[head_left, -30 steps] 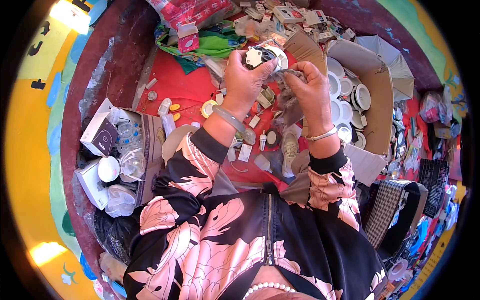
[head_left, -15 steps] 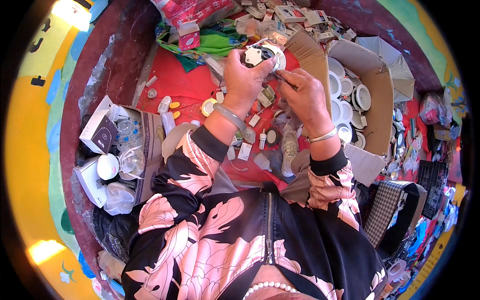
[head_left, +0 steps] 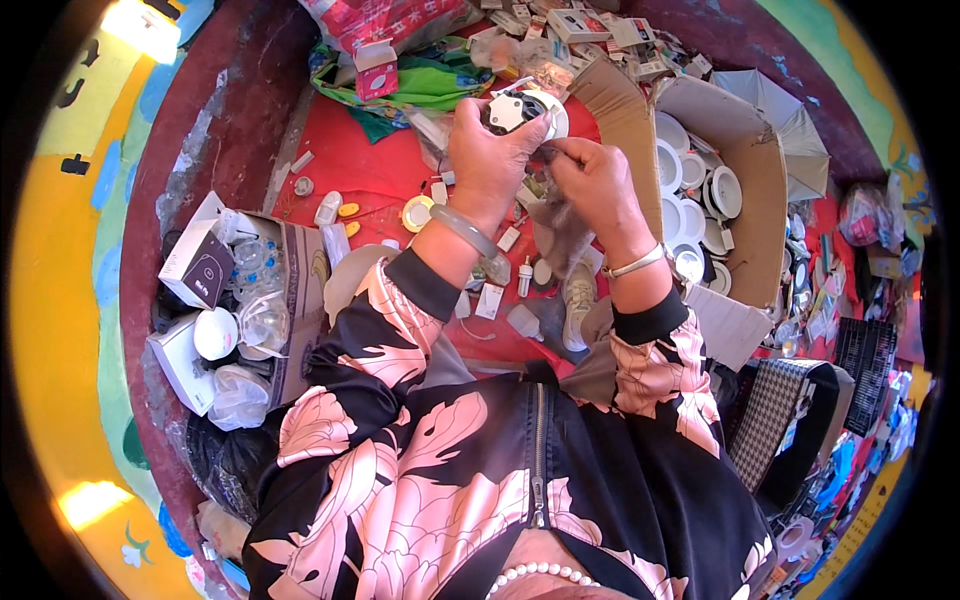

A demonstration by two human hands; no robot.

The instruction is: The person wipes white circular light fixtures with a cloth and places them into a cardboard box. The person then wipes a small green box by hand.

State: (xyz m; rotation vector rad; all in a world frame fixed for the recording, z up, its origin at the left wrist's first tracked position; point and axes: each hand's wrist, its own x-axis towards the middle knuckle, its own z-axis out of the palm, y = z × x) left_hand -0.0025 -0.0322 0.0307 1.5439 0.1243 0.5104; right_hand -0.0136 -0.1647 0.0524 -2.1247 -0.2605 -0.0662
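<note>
My left hand (head_left: 485, 155) is closed round a round white light fitting (head_left: 512, 110) with black parts on its face, held up above the red floor cloth. Close beside the fitting's lower right edge, my right hand (head_left: 600, 185) has its thumb and forefinger pinched together. Thin see-through plastic film (head_left: 568, 222) hangs just below those fingers and seems to be gripped in them. What the fingertips themselves press on is hidden. Under the hands lie a small white bulb (head_left: 525, 277), a yellow-rimmed round lamp (head_left: 417, 213) and small boxes.
An open cardboard box (head_left: 735, 170) of white round lamps stands at the right. On the left is another carton (head_left: 300, 290) with bagged items. A pink box (head_left: 376, 70) rests on green cloth at the back. My shoe (head_left: 578, 305) shows below the hands.
My right hand has shifted slightly left and turned, its fingers drawn closer together. Plastic film now hangs more plainly beneath it. My left hand holds the light fitting almost in place.
</note>
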